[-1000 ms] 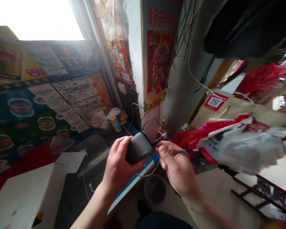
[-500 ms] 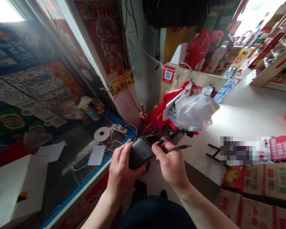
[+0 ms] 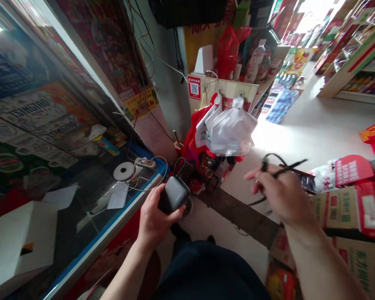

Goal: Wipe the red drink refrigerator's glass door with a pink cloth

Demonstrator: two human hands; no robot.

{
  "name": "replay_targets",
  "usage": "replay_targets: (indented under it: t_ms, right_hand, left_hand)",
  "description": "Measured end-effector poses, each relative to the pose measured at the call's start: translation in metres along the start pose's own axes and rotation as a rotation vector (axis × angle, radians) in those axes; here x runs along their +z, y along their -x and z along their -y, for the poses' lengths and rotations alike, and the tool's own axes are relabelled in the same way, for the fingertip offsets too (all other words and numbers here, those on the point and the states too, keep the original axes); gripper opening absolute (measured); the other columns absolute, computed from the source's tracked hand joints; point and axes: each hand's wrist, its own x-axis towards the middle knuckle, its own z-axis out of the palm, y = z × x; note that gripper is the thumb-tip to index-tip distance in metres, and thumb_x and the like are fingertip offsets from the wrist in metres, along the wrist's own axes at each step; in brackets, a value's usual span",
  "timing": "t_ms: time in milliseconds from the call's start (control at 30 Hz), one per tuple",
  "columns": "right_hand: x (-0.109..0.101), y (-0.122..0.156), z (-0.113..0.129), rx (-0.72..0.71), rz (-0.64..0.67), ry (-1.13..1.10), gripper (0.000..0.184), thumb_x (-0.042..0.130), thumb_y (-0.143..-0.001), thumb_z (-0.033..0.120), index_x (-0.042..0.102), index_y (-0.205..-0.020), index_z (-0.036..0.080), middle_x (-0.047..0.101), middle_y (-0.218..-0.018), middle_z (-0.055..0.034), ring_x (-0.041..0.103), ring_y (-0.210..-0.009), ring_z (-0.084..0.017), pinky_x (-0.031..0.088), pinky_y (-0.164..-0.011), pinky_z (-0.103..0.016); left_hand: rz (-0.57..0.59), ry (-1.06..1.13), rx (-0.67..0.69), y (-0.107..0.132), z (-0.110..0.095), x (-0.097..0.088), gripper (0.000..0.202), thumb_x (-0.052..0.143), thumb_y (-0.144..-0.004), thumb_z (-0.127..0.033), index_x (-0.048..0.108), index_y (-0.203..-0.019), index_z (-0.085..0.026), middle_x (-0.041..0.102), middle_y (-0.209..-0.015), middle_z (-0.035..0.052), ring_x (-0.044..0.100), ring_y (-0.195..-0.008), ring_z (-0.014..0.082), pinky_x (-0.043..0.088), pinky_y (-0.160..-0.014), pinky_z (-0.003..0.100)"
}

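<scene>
Right hand is pulling a thin black cable toward three o'clock, seemingly separating it from the rounded grey box the left hand is clasping.

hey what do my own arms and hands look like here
Both forearms are bare as far as they show, without sleeves or watch. The left hand and right hand are both ungloved; a small glint on a right finger may be a ring, but blur leaves that unsure. Dark clothing shows between the arms.
</scene>
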Motion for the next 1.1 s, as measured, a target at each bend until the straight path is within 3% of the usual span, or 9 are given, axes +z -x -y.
replay_targets:
  t_ms: [67,167,267,400,567,700,800,933,1100]
  right_hand:
    - [-0.002,0.013,-0.014,0.066,0.343,0.224,0.016,0.057,-0.088,0.021,0.072,-0.082,0.021,0.069,-0.062,0.0005,0.061,-0.055,-0.017,0.041,-0.058,-0.029]
    - [0.01,0.037,-0.032,0.052,0.539,0.408,0.022,0.052,-0.086,0.01,0.071,-0.087,0.021,0.076,-0.079,-0.004,0.07,-0.075,-0.021,0.046,-0.073,-0.032]
    - [0.018,0.053,-0.041,0.035,0.598,0.474,0.026,0.048,-0.09,0.007,0.07,-0.093,0.021,0.079,-0.094,-0.0077,0.072,-0.09,-0.023,0.045,-0.084,-0.033]
    - [0.019,0.064,-0.042,0.011,0.684,0.512,0.023,0.046,-0.098,0.01,0.063,-0.09,0.023,0.075,-0.09,-0.0054,0.068,-0.086,-0.022,0.042,-0.081,-0.033]
    - [0.018,0.075,-0.055,-0.073,0.675,0.566,0.036,0.043,-0.114,0.04,0.059,-0.087,0.023,0.067,-0.084,-0.0045,0.062,-0.074,-0.021,0.039,-0.07,-0.034]
    - [0.015,0.078,-0.068,-0.208,0.586,0.554,0.031,0.039,-0.114,0.031,0.066,-0.105,0.021,0.068,-0.098,-0.008,0.067,-0.086,-0.024,0.047,-0.079,-0.036]
    - [0.015,0.075,-0.064,-0.173,0.619,0.397,0.03,0.04,-0.115,0.031,0.069,-0.109,0.023,0.071,-0.099,-0.0065,0.07,-0.093,-0.023,0.051,-0.086,-0.036]
    - [0.017,0.072,-0.046,-0.054,0.695,0.164,0.042,0.045,-0.116,0.049,0.064,-0.089,0.023,0.069,-0.089,-0.0026,0.065,-0.083,-0.018,0.05,-0.078,-0.031]
    - [0.016,0.072,-0.033,-0.116,0.805,0.186,0.07,0.029,-0.106,0.085,0.048,-0.077,0.024,0.053,-0.076,0.0006,0.049,-0.068,-0.016,0.036,-0.065,-0.032]
  left_hand:
    - [0.061,0.078,0.02,0.002,0.004,0.002,0.07,0.089,-0.073,-0.045,0.062,-0.134,-0.024,0.075,-0.125,0.0102,0.075,-0.112,0.0315,0.062,-0.096,0.046]
    - [0.128,0.172,0.053,0.007,0.002,0.01,0.069,0.089,-0.074,-0.046,0.062,-0.133,-0.024,0.075,-0.125,0.0102,0.075,-0.11,0.0301,0.062,-0.095,0.044]
    - [0.177,0.234,0.046,0.018,0.0,0.021,0.067,0.089,-0.075,-0.047,0.062,-0.132,-0.025,0.075,-0.125,0.011,0.075,-0.11,0.0301,0.063,-0.093,0.043]
    - [0.246,0.287,0.045,0.033,-0.002,0.032,0.066,0.089,-0.075,-0.043,0.062,-0.133,-0.024,0.075,-0.124,0.0109,0.075,-0.11,0.0296,0.063,-0.095,0.042]
    - [0.288,0.311,0.056,0.042,-0.005,0.037,0.067,0.09,-0.074,-0.041,0.061,-0.132,-0.023,0.075,-0.124,0.0117,0.075,-0.109,0.0298,0.063,-0.095,0.043]
    - [0.292,0.322,0.073,0.047,-0.005,0.039,0.068,0.089,-0.074,-0.041,0.061,-0.133,-0.023,0.075,-0.124,0.0127,0.075,-0.11,0.0301,0.063,-0.095,0.043]
    - [0.314,0.325,0.063,0.05,-0.004,0.041,0.07,0.089,-0.074,-0.042,0.061,-0.135,-0.022,0.074,-0.125,0.0136,0.075,-0.112,0.0309,0.062,-0.097,0.044]
    - [0.363,0.387,0.02,0.051,-0.005,0.04,0.072,0.091,-0.072,-0.045,0.063,-0.135,-0.023,0.074,-0.125,0.0133,0.074,-0.112,0.0319,0.061,-0.099,0.046]
    - [0.432,0.575,-0.1,0.056,-0.004,0.035,0.078,0.096,-0.068,-0.052,0.067,-0.136,-0.025,0.074,-0.127,0.0118,0.073,-0.115,0.0322,0.059,-0.104,0.046]
